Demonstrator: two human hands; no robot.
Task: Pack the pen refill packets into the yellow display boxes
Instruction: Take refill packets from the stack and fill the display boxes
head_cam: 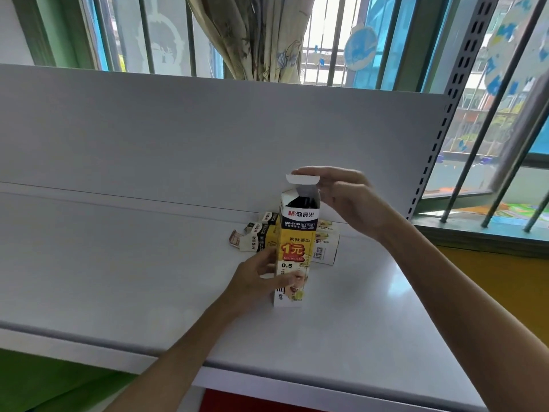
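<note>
Working on the white shelf (118,263). Holding the yellow display box (297,242) upright, apparently filled, showing something dark, likely refill packets (303,201), through its open top. Leaving several more yellow boxes (325,246) lying just behind that box, some flaps open, contents hidden, probably remaining to pack. Gripping that box low with the left hand (255,278), fingers curled round it. Touching its raised top flap (303,179) with the right hand (344,200), fingers straight, together.

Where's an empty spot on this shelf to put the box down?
The white shelf is bare all along the left of the lying boxes, and in front of the upright box up to the front edge. It is crowded right behind the upright box.
</note>
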